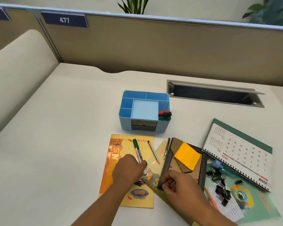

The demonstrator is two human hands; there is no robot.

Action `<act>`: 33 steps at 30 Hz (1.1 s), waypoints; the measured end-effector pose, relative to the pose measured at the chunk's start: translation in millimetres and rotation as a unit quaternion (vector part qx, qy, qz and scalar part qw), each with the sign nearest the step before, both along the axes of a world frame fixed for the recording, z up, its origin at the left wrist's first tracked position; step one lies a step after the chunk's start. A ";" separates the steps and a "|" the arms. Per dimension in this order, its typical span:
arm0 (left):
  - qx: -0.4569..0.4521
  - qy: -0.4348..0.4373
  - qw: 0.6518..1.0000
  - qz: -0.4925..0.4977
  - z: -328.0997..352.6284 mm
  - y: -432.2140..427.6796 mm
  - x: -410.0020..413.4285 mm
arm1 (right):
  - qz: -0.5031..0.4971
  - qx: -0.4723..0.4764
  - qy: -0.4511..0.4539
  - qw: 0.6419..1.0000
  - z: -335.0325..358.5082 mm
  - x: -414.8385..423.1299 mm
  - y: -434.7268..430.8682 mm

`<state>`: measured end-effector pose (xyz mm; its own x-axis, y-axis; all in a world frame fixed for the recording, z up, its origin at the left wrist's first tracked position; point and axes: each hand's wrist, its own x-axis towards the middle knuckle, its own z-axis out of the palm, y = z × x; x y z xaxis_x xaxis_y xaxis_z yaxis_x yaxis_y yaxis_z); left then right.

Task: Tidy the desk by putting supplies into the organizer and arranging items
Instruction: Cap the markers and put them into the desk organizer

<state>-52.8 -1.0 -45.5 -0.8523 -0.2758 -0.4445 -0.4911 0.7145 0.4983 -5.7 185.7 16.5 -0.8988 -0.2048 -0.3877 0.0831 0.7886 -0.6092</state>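
- Step, I judge: collecting pens; the left hand (129, 168) clasps the green marker (137, 148) by its lower end with curled fingers, over the yellow booklet (129, 199)
- The right hand (176, 185) pinches a thin stick (173, 183) by the black frame (166, 163), at its near corner
- Next, probably: lift the marker and carry it toward 12 o'clock into the blue organizer (126, 123), which stands on the worktop (72, 128)

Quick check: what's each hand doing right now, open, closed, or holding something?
Left hand: grips the green marker.
Right hand: curled at the black frame corner; grip cannot be told.
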 end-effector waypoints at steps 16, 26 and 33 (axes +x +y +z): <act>-0.029 0.248 0.951 -0.180 40.3 17.1 57.1 | -0.080 -0.166 0.041 0.982 28.8 -8.2 10.9; -0.067 0.370 0.898 -0.226 41.2 11.5 49.1 | -0.100 -0.213 0.091 0.968 38.2 -20.0 1.7; 0.009 0.331 0.934 -0.131 23.9 2.2 45.3 | -0.102 -0.225 0.137 0.959 47.0 -30.9 6.4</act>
